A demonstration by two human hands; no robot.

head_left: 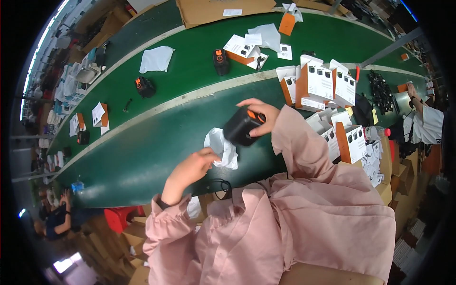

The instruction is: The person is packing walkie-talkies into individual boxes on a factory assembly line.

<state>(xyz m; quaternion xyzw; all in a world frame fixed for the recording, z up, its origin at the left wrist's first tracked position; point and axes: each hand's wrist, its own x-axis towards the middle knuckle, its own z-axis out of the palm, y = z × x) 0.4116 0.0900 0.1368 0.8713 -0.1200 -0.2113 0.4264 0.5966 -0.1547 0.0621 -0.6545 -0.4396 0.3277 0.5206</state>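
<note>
My right hand (266,117) is wrapped round a black boxy device (240,127) with orange buttons on one end, holding it tilted above the green worktable (137,156). Just left of it, my left hand (191,168) pinches the edge of a crumpled white plastic bag (224,151). The bag's upper part meets the lower end of the device in this view; whether any of the device is inside, I cannot tell. A thin black cable (221,184) lies by the table's near edge, close to my body.
Open white-and-orange boxes (319,85) crowd the right side, with a clear bottle (377,133) beyond them. On the far green belt sit similar black devices (220,61), a white bag (157,59) and flattened packaging. Other people work at far left and right. A red stool (118,218) stands below.
</note>
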